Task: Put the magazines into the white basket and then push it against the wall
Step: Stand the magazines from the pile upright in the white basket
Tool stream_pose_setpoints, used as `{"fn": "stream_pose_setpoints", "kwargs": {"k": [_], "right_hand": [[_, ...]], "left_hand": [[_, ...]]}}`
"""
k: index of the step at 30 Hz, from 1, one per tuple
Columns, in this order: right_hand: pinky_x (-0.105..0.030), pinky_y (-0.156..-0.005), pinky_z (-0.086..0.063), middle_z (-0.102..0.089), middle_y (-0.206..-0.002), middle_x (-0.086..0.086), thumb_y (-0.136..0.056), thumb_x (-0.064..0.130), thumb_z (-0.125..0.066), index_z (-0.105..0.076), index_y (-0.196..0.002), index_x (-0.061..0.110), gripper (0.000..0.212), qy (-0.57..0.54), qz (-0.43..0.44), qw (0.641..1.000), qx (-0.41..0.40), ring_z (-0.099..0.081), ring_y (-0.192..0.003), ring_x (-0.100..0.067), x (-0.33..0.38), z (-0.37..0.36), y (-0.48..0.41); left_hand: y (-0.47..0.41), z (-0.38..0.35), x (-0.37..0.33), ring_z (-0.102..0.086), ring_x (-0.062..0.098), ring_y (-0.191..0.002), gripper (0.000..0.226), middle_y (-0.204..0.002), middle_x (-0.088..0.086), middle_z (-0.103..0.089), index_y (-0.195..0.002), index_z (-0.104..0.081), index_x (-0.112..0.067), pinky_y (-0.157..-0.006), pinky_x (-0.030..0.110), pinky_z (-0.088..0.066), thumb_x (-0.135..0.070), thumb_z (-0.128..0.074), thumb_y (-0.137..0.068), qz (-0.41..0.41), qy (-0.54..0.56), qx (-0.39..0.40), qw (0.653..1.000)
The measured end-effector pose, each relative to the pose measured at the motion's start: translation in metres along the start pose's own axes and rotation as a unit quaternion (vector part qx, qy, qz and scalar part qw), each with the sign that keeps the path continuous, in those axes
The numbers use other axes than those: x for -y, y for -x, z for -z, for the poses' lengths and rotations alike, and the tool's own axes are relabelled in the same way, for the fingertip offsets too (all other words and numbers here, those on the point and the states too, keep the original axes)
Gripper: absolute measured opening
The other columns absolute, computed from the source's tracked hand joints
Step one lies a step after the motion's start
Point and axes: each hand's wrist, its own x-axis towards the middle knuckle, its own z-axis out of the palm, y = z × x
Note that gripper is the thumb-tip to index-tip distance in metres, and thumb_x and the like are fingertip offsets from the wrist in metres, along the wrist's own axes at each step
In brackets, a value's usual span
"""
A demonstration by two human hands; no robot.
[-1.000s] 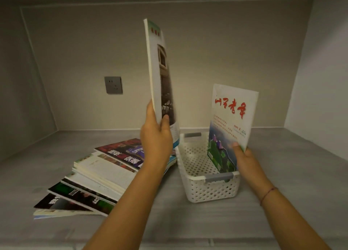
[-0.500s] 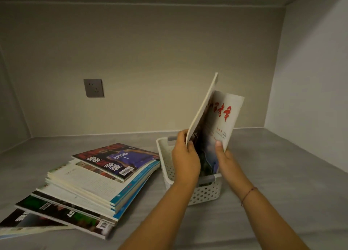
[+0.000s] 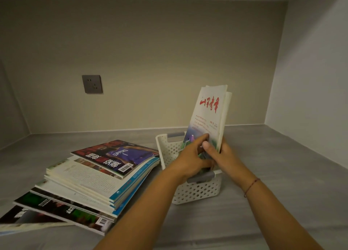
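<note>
A white perforated basket with grey handles stands on the grey shelf, right of centre. Two magazines stand upright in it, pressed together; the front one has a white cover with red characters. My left hand grips their lower left side and my right hand grips their lower right edge, thumb on the front cover. A fanned stack of several magazines lies flat to the left of the basket, a basketball cover on top.
A back wall with a grey socket stands beyond the basket, with a gap of shelf between them. A side wall closes the right. A loose magazine lies at the lower left.
My left hand lowered its magazine into the basket and pressed it against the one held by my right hand. Both now stand upright together.
</note>
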Motion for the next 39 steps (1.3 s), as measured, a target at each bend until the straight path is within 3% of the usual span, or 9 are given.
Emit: {"fn": "stream_pose_setpoints", "kwargs": {"k": [3,8,13,17,22,26,30,35,39], "right_hand": [[-0.024,-0.086,-0.049,-0.049,-0.128,0.012,-0.088,0.043,-0.052,-0.031,-0.138,0.039,0.054,0.001,-0.013,1.0,-0.027,-0.048,-0.122,-0.015,-0.006,0.0,-0.005],[-0.038,-0.102,-0.042,-0.048,-0.129,0.015,-0.094,0.037,-0.044,-0.032,-0.131,0.046,0.04,-0.015,0.014,0.999,-0.05,-0.044,-0.125,-0.013,-0.013,0.002,-0.006],[-0.017,-0.091,-0.045,-0.049,-0.12,0.038,-0.09,0.043,-0.051,-0.033,-0.119,0.068,0.042,0.029,0.026,0.998,-0.045,-0.049,-0.116,0.008,-0.011,-0.001,-0.002],[-0.012,-0.084,-0.05,-0.046,-0.128,0.035,-0.086,0.044,-0.057,-0.028,-0.137,0.054,0.059,0.025,0.024,0.999,-0.041,-0.048,-0.113,0.015,-0.013,0.0,-0.004],[-0.003,-0.073,-0.046,-0.051,-0.109,0.048,-0.083,0.055,-0.051,-0.034,-0.113,0.074,0.039,0.055,0.01,0.997,-0.046,-0.049,-0.104,0.022,-0.006,-0.004,-0.001],[-0.007,-0.071,-0.047,-0.057,-0.115,0.025,-0.091,0.05,-0.04,-0.039,-0.122,0.054,0.032,0.053,0.007,0.995,-0.084,-0.057,-0.1,0.008,-0.009,-0.003,-0.002],[-0.014,-0.063,-0.047,-0.054,-0.124,0.002,-0.087,0.053,-0.037,-0.035,-0.141,0.027,0.059,0.049,-0.013,0.993,-0.106,-0.055,-0.099,-0.018,-0.015,0.001,-0.004],[-0.006,-0.05,-0.045,-0.053,-0.116,0.002,-0.095,0.042,-0.038,-0.038,-0.136,0.027,0.044,0.04,-0.032,0.992,-0.112,-0.051,-0.081,-0.009,-0.022,0.006,-0.005],[-0.007,-0.051,-0.043,-0.053,-0.116,-0.002,-0.096,0.039,-0.038,-0.038,-0.139,0.02,0.046,0.038,-0.05,0.991,-0.116,-0.05,-0.079,-0.01,-0.025,0.007,-0.007]], "left_hand": [[-0.002,-0.005,-0.001,-0.041,0.009,-0.128,0.081,-0.148,-0.007,-0.039,-0.148,-0.024,-0.033,-0.088,0.018,-0.047,-0.005,-0.066,-0.084,-0.021,-0.041,-0.02,0.999],[-0.004,-0.006,0.001,-0.039,0.009,-0.132,0.084,-0.15,-0.009,-0.036,-0.149,-0.022,-0.036,-0.098,0.028,-0.048,0.001,-0.063,-0.085,-0.045,-0.028,-0.023,0.998],[-0.003,-0.006,0.002,-0.039,0.009,-0.128,0.081,-0.151,-0.002,-0.033,-0.149,-0.023,-0.036,-0.097,0.027,-0.049,0.005,-0.056,-0.086,-0.05,0.003,-0.027,0.998],[-0.003,-0.005,-0.001,-0.033,0.005,-0.127,0.087,-0.156,-0.007,-0.023,-0.15,-0.013,-0.039,-0.093,0.02,-0.043,0.001,-0.055,-0.085,-0.034,0.043,-0.035,0.998],[-0.003,-0.004,-0.002,-0.033,-0.002,-0.123,0.091,-0.156,-0.009,-0.024,-0.15,-0.008,-0.041,-0.079,0.007,-0.046,0.002,-0.053,-0.084,-0.038,0.069,-0.008,0.997],[-0.005,-0.006,-0.001,-0.034,0.005,-0.13,0.092,-0.155,-0.006,-0.025,-0.149,-0.01,-0.043,-0.091,0.019,-0.047,0.004,-0.051,-0.082,-0.044,0.035,0.016,0.998],[-0.006,-0.008,0.0,-0.027,0.013,-0.141,0.087,-0.157,-0.007,-0.022,-0.149,-0.013,-0.041,-0.089,0.016,-0.044,0.001,-0.052,-0.084,-0.04,0.008,0.025,0.999],[0.007,0.015,0.011,-0.038,0.007,-0.132,0.062,-0.148,-0.011,-0.039,-0.145,-0.03,-0.037,-0.101,0.029,-0.037,-0.019,-0.056,-0.092,-0.046,-0.009,-0.089,0.995],[0.036,0.08,0.046,-0.048,0.014,-0.121,0.045,-0.142,-0.004,-0.048,-0.14,-0.044,-0.026,-0.099,0.033,-0.041,-0.026,-0.052,-0.096,0.01,-0.081,-0.327,0.942]]}}
